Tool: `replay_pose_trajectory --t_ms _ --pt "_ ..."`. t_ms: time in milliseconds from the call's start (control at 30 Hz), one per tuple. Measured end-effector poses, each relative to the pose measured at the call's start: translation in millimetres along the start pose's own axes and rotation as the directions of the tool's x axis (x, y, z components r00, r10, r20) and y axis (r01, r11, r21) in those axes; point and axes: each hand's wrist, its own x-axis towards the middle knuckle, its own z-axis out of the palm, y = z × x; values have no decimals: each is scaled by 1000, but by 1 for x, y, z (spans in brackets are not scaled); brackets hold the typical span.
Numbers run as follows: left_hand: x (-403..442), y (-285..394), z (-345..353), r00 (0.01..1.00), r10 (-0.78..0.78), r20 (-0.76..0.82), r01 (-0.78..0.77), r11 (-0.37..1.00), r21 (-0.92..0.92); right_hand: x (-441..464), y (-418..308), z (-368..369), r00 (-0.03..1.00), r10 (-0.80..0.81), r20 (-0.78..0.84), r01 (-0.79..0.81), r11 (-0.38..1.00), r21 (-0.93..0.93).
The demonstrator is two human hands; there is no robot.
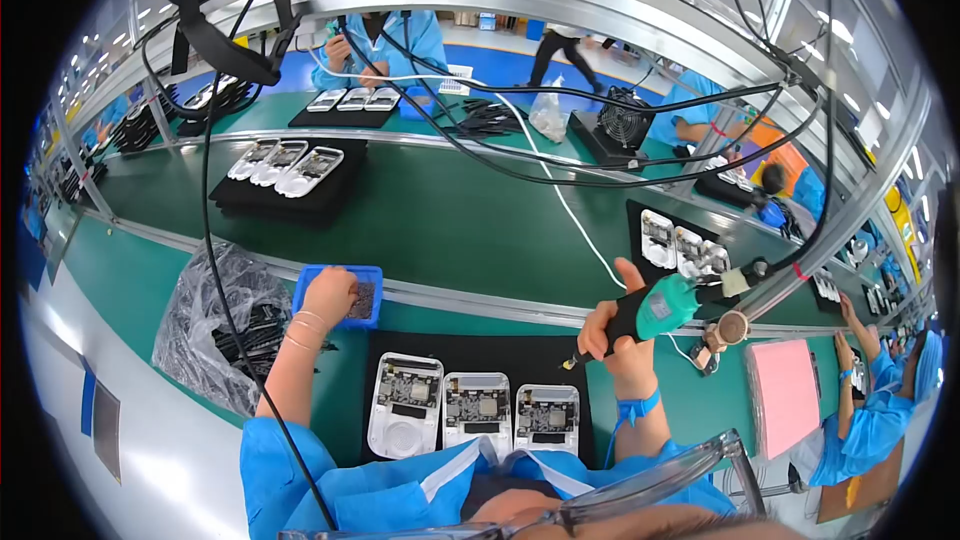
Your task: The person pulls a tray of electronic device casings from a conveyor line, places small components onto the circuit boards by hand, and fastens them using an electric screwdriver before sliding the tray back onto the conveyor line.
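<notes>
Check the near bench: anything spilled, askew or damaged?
One oddity: black strips lie jumbled at the crumpled plastic bag beside the blue bin, some seemingly spilled onto the bench rather than contained. The three nearest white housings sit in a row on the black mat, no damage visible.

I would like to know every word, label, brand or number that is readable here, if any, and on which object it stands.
No text can be read in this view.
Green-and-black power tool in the right hand: small marked patch on its body, too small to read.
Circuit boards in the nearest white housings: any chip markings are too small and blurred.
</notes>
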Motion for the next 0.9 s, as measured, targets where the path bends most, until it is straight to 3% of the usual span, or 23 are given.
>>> replay_pose_trajectory --t_ms 100,300,400,467,500,567,633,700,767,900 --pt "-5 1 3 996 23 -81 -23 1000 7 3 -1 -4 996 69 59 -64 994 -93" --pt "-8 6 -4 993 38 -115 -36 999 24 10 2 -6 991 128 50 -123 989 -82" --pt "-14 28 -19 953 -56 -298 28 995 -96 9 4 -6 990 130 51 -122 983 -137" --pt "-19 55 -27 978 -42 -206 -21 956 -293 4 6 -4 995 100 10 -98 986 -132" --pt "-22 74 -27 988 -34 -152 -28 921 -389 -1 9 -4 997 78 -28 -81 992 -97" --pt "-32 127 -25 960 198 -196 -278 664 -694 -7 14 2 994 56 -89 -58 998 -27" --pt "-41 170 -10 923 362 -130 -294 449 -844 -13 19 7 996 -14 -90 19 998 53" --pt "-50 201 13 827 461 -321 -520 414 -747 -14 17 18 985 -115 -127 124 990 64" --pt "-55 216 17 735 558 -384 -663 475 -578 -19 12 20 988 -94 -126 110 986 123" --pt "-62 232 20 772 468 -430 -624 433 -650 -23 15 18 992 -88 -91 100 987 129"
